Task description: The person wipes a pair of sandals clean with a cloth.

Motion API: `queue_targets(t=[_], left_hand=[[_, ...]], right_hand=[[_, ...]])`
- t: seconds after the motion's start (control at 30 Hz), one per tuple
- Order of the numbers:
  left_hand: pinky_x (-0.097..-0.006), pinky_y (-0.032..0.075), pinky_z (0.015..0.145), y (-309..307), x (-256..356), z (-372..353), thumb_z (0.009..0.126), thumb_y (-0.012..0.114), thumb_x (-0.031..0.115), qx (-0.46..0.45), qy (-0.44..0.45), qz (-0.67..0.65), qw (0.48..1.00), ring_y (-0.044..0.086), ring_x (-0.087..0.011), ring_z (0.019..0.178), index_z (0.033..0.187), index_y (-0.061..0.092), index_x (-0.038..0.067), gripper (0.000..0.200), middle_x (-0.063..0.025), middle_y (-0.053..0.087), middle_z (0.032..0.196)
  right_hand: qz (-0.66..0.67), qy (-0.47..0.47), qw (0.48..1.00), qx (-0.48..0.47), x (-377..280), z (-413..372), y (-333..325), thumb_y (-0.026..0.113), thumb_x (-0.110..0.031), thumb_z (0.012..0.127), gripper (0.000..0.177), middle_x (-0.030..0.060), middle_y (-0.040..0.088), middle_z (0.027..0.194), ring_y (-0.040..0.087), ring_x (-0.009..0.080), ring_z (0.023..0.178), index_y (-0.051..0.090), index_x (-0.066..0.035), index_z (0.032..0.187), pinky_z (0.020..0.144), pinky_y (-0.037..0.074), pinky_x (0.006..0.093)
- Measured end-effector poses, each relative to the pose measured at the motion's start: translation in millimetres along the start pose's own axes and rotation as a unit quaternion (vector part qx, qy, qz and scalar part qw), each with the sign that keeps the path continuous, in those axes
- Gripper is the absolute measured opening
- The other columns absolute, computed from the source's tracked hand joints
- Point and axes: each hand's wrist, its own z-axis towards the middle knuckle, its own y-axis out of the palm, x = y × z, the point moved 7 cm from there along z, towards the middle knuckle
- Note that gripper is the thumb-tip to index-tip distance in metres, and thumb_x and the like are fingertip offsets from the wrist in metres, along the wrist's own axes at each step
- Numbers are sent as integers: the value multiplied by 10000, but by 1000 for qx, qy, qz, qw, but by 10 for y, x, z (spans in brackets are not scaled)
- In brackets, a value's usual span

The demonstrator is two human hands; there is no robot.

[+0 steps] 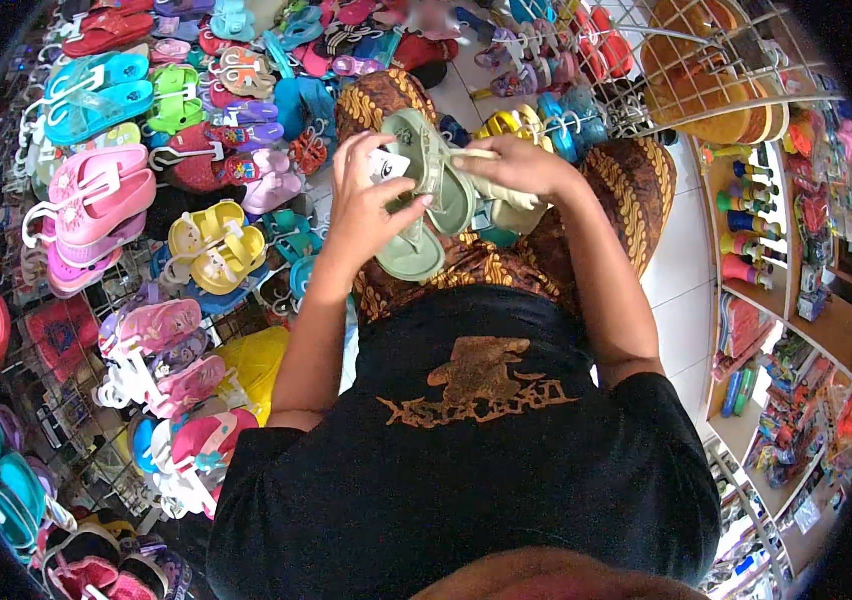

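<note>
My left hand [366,205] is closed around a pair of sage-green thong sandals [416,258] held over my lap. A white tag [389,166] with dark print shows between its thumb and fingers. My right hand [526,168] is on the other side of the pair, fingers bent around a pale plastic hanger [474,155] at the sandals' straps. Its fingertips are partly hidden. Pale cream footwear [508,212] lies beneath the right hand, partly covered by it.
Sandals on white hangers crowd a wire rack at left, including pink ones [104,190] and yellow ones [216,245]. Patterned brown trousers [636,190] cover my knees above white floor tiles [681,270]. A wire grid [706,60] and goods shelves [761,400] stand at right.
</note>
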Motion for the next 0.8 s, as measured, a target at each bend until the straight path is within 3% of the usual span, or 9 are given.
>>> queue_targets(t=[0.17,0.27,0.3,0.33,0.43,0.53,0.67,0.73,0.8], left_hand=[[-506,309,1172,5,-92,191,794,827,363,-147,2,44,988,348,-368,1449,979,812,132,296,-116,477,1502],[-494,307,1170,-43,5,161,801,820,380,-133,-23,102,986,346,-367,1452,1028,811,161,315,-113,457,1522],[-501,332,1130,-111,109,166,829,801,389,-113,-20,132,985,398,-375,1382,1153,777,195,378,-139,483,1451],[-505,343,1111,-138,145,132,840,793,395,-110,-65,142,982,415,-379,1345,1199,751,207,408,-150,489,1415],[-516,373,1042,-179,265,-37,899,746,427,-86,-157,173,968,464,-396,1193,1359,647,221,513,-204,497,1262],[-532,388,1022,9,211,-284,969,676,419,-96,-229,100,963,460,-403,1206,1417,580,161,527,-215,476,1280],[-539,382,1052,40,94,-365,1013,602,441,-39,-227,63,971,472,-438,1219,1428,559,113,531,-257,480,1301],[-529,382,1067,-4,-66,-356,1026,575,447,-31,-252,41,966,482,-450,1225,1422,561,102,525,-276,488,1311],[-524,390,1064,-19,-194,-300,1037,557,442,-62,-264,30,962,501,-448,1224,1366,613,97,480,-255,521,1306]], right_hand=[[-21,13,999,-31,-37,-223,152,620,-707,916,739,150,735,1042,669,232,982,727,-4,1117,909,518,383],[38,34,998,-30,213,-189,261,611,-717,915,760,149,736,1037,667,227,987,721,-1,1148,924,513,382],[57,40,997,-33,258,-202,285,607,-728,910,786,152,734,1030,662,234,997,711,0,1186,941,507,386],[35,49,998,-9,278,-239,254,637,-689,916,754,120,738,1026,675,197,949,704,1,1215,894,531,355],[267,120,956,-35,563,-197,459,701,-552,932,614,47,738,978,679,98,821,705,2,1196,724,551,265],[310,99,944,-57,412,-236,560,709,-540,931,597,40,735,973,674,92,819,702,-4,1194,707,548,260],[141,90,984,-56,26,-401,479,597,-723,902,832,218,657,1339,618,302,1231,683,6,1295,1075,451,397],[32,-8,997,-62,-110,-321,637,467,-769,938,820,264,706,1152,660,398,1142,756,-22,1112,1025,488,475],[-36,18,999,-23,-331,-390,696,418,-750,967,789,233,724,1077,671,408,1108,755,-40,1037,990,506,506]])
